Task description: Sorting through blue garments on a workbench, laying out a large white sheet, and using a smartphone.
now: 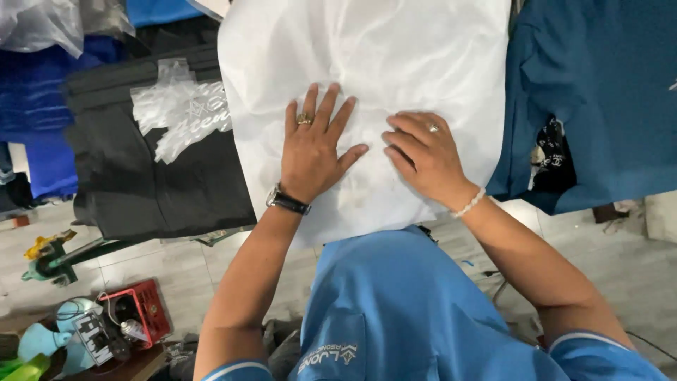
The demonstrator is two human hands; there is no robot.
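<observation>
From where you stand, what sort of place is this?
Probably a garment printing or pressing workshop. Both hands, left hand and right hand, press flat on a white sheet; beside it lie a black shirt with a white transfer print and a blue shirt.

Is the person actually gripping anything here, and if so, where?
Nothing is gripped. Both the left hand and the right hand lie flat, fingers spread, pressing down on the middle of the white sheet.
</observation>
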